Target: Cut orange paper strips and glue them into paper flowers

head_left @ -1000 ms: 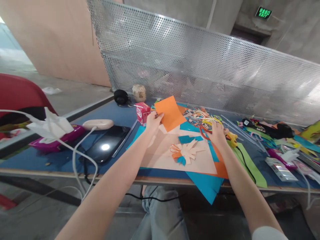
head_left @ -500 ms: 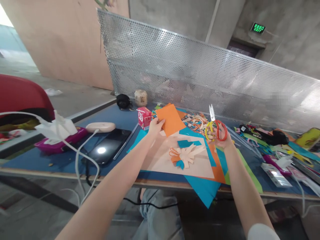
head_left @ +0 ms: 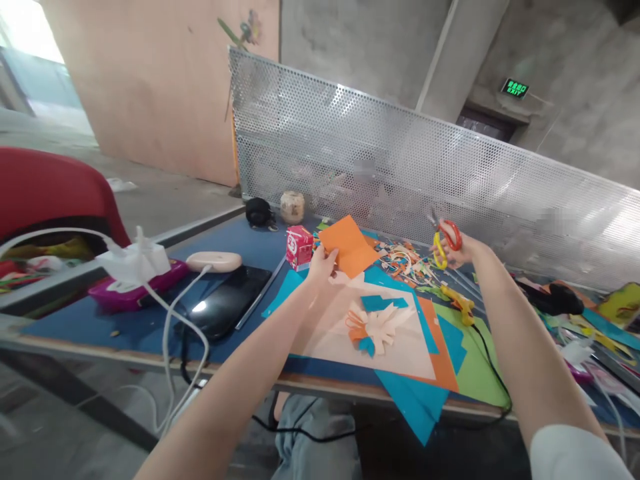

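Note:
My left hand (head_left: 323, 262) pinches the lower left edge of a square orange sheet of paper (head_left: 351, 245), raised above the table. Over on the right, my right hand (head_left: 459, 252) is closed on a pair of scissors (head_left: 449, 240) with one red and one yellow handle loop; their blades point up and to the left. Below the hands, a cut paper flower (head_left: 381, 330) with pale strips, orange loops and a blue piece rests on a large pale sheet (head_left: 325, 320). A yellow glue gun (head_left: 459, 303) with a black cord lies below my right hand.
Colourful paper scraps (head_left: 407, 261) are heaped behind the sheets. A pink box (head_left: 299, 247), a black phone (head_left: 227, 301) and a white plug adapter (head_left: 134, 262) with cables lie to the left. A perforated metal screen (head_left: 400, 153) borders the table's back.
My right hand has moved right and up with the scissors, uncovering the glue gun. The left hand still holds the orange paper. The whole view has shifted slightly.

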`<state>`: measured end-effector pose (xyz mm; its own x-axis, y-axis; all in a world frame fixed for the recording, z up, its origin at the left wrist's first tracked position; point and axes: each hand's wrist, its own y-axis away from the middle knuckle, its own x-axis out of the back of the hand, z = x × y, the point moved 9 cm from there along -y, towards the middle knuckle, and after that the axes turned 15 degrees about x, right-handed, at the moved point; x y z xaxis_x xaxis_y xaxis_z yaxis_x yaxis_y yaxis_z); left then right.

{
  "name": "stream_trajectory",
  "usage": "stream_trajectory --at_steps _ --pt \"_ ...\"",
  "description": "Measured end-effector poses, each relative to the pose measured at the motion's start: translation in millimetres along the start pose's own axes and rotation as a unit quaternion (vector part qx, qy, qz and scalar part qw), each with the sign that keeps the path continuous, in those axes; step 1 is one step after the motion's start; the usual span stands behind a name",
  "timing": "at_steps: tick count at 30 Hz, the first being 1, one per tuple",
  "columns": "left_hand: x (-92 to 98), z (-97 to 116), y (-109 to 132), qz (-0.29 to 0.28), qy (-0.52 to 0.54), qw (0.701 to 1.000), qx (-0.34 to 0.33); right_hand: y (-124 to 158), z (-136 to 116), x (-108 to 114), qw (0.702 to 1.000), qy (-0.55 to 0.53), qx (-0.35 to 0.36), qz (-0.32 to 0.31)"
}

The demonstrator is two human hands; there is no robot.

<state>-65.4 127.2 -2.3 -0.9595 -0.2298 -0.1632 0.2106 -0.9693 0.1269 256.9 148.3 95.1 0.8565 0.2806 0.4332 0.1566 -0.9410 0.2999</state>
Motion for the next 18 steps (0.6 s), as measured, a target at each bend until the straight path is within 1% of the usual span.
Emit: stream_trajectory --at_steps 1,2,4,6,8,10,11,12,14,15,16,18 --pt "-1.3 0 0 -0.002 -0.006 1.0 0.0 -2 -10 12 0.999 0.022 0.016 0.039" --pt "-2.5 -1 0 -0.005 -0.012 1.0 0.001 -3 -15 16 0.999 0.029 0.013 0.04" --pt "-4.0 -3 -1 -0.006 -0.024 1.0 0.004 -5 -23 12 1.0 -0.014 0.02 0.002" --pt "-4.6 -5 -2 -0.007 -0.033 0.999 0.006 -5 -30 1 0.992 -0.107 0.05 -0.041" --pt "-5.8 -6 -2 -0.012 -0.041 0.999 0.009 -3 -29 -4 0.985 -0.157 0.053 -0.045" --pt "-8.0 -7 -1 -0.023 -0.05 0.998 0.012 -1 -19 -7 0.986 -0.157 0.024 -0.046" --pt "-9.3 -8 -1 -0.029 -0.055 0.998 0.014 -2 -18 -8 0.985 -0.166 0.031 -0.047" --pt "-10.5 -8 0 -0.034 -0.06 0.998 0.015 -3 -20 -7 0.98 -0.185 0.057 -0.045" --pt "-12.8 -10 1 -0.043 -0.07 0.996 0.019 -6 -28 -1 0.966 -0.227 0.119 -0.014" --pt "-13.7 -11 1 -0.045 -0.075 0.996 0.02 -7 -29 4 0.964 -0.231 0.129 0.012" --pt "-14.3 -12 1 -0.046 -0.08 0.996 0.02 -9 -27 8 0.968 -0.218 0.121 0.036" --pt "-15.2 -12 2 -0.047 -0.087 0.995 0.021 -9 -22 11 0.982 -0.155 0.085 0.063"
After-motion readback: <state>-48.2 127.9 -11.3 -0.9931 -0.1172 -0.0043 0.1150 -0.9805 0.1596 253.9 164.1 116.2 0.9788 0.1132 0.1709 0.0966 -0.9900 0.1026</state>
